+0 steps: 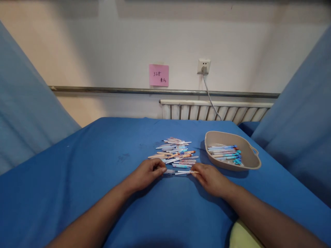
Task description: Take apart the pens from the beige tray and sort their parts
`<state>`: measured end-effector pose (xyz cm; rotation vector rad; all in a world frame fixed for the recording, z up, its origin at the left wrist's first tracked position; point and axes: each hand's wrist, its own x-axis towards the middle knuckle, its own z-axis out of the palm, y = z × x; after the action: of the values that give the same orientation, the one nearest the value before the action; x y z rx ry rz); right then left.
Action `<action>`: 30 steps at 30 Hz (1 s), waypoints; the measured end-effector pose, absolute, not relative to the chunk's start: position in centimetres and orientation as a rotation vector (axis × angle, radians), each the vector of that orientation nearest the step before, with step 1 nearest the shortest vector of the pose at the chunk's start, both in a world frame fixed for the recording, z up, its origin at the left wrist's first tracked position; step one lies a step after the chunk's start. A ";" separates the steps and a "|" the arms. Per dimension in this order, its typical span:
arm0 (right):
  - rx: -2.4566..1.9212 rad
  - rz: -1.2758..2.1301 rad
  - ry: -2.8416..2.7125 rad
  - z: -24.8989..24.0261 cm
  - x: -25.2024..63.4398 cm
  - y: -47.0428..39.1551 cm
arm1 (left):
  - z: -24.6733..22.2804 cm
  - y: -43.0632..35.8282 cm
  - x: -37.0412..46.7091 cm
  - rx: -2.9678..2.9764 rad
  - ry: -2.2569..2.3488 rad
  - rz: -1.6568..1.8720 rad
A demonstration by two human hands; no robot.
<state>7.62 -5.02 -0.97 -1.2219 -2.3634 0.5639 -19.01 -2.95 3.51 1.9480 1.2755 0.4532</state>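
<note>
My left hand (pixel 148 174) pinches a greyish translucent pen barrel (pixel 170 171) by its left end, low over the blue cloth. Facing it, my right hand (pixel 208 177) has its fingertips closed on the right end of thin white refills (pixel 182 172), with an orange-tan tip showing at the fingers. The barrel and the refills lie nearly in one line between the hands. Just beyond them spreads a pile of pen parts (pixel 176 155), with white sticks and grey, orange and light blue barrels. Fingers partly hide what each hand grips.
A beige basin (pixel 250 158) holding several pens (pixel 223 152) stands right of the pile on the blue cloth (pixel 85 165). Blue curtains (pixel 302 120) hang at both sides. Behind are a wall rail, a radiator, a pink note (pixel 159 75) and a plugged-in cable (pixel 209 96).
</note>
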 end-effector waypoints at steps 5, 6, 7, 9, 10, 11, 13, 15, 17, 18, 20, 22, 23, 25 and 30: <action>-1.272 0.578 -2.392 -1.1 8.0 -4.7 | 4.0 -2.6 -20.3 1.975 1.247 0.345; -1.274 0.584 -2.399 -1.1 8.1 -4.7 | 4.1 -2.7 -20.4 1.988 1.253 0.322; -1.276 0.593 -2.405 -1.1 8.1 -4.7 | 4.2 -2.7 -20.5 2.009 1.268 0.295; -1.274 0.609 -2.407 -1.1 8.1 -4.8 | 4.3 -2.8 -20.6 2.068 1.323 0.225; -1.267 0.617 -2.405 -1.1 8.1 -4.8 | 4.4 -2.9 -20.6 2.110 1.360 0.189; -1.253 0.624 -2.404 -1.1 8.1 -4.8 | 4.4 -3.1 -20.5 2.160 1.398 0.156; -1.207 0.635 -2.405 -1.1 7.9 -4.8 | 4.4 -3.5 -20.2 2.286 1.449 0.134; -1.154 0.637 -2.407 -1.2 7.4 -4.9 | 4.3 -4.0 -19.6 2.419 1.449 0.184; -1.120 0.636 -2.406 -1.3 6.9 -5.1 | 4.0 -4.5 -19.0 2.509 1.395 0.238; -1.112 0.638 -2.405 -1.3 6.6 -5.2 | 3.7 -4.7 -18.6 2.535 1.355 0.240; -1.104 0.650 -2.404 -1.3 6.0 -5.4 | 3.2 -5.0 -17.9 2.574 1.281 0.193; -1.097 0.651 -2.413 -1.3 5.8 -5.5 | 2.8 -5.1 -17.5 2.619 1.251 0.139; -1.101 0.637 -2.423 -1.3 5.8 -5.6 | 2.6 -5.1 -17.3 2.640 1.253 0.121; -1.143 0.572 -2.449 -1.1 6.0 -5.5 | 2.4 -5.0 -17.3 2.670 1.273 0.105; -1.306 0.368 -2.507 -0.4 7.3 -5.2 | 2.9 -4.8 -17.9 2.691 1.312 0.078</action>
<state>7.27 -5.19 -0.45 -1.3057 -2.5069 0.3676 -17.88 -4.84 2.92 2.6908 1.3121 0.0776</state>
